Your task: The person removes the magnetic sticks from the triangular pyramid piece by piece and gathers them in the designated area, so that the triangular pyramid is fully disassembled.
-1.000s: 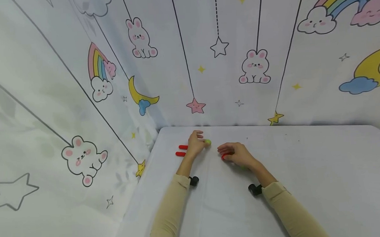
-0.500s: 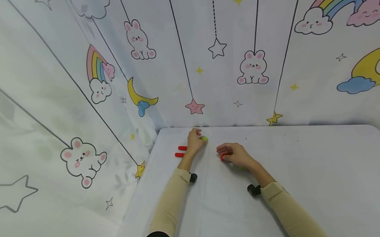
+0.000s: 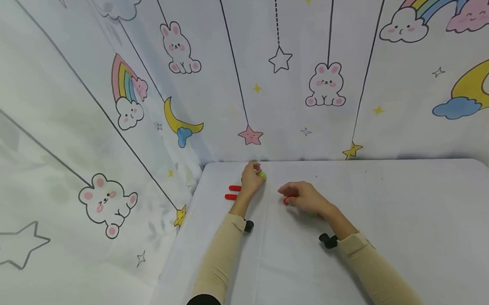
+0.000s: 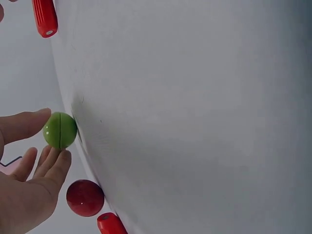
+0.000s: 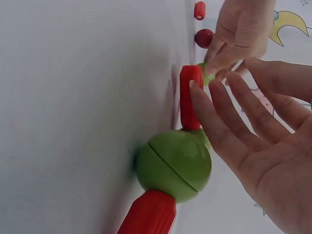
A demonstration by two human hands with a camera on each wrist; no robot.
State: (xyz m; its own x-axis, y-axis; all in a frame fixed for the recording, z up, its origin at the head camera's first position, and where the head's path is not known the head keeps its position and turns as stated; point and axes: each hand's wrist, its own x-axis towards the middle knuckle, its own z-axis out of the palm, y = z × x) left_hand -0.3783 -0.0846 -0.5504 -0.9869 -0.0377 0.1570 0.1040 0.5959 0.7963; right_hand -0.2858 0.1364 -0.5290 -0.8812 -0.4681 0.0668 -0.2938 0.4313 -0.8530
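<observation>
A green ball (image 4: 60, 130) is held at the far left part of the white-covered table (image 3: 398, 232), pinched between the thumb and fingertips of the left hand (image 3: 252, 179); being round, it is given a direction only by its groove, which is seen running up and down in the left wrist view. Beside the left hand, a pair of loose red rods (image 3: 231, 197) is laid nearly parallel, long axes left to right, with the visible ends pointed left. At the right hand (image 3: 309, 199), the fingers are spread apart and loosely bent, and the tip of one digit is seen against a third rod, the fluted red rod (image 5: 187, 105); whether that rod is also gripped from behind cannot be told. Its long axis is directed toward the left hand — free end leading, other end set at a partly hidden green ball (image 5: 204, 136). In front, a larger-looking grooved green ball (image 5: 173, 165) is joined by a near red rod (image 5: 151, 214), which is slanted down and leftward in the right wrist view and cut off by the frame. A single dark red ball (image 4: 85, 198) is placed near the left fingertips, just beside a loose rod's end. Counted across the views: four red rods, three green balls and one dark red ball — two of the rods loose, two by the right hand.
</observation>
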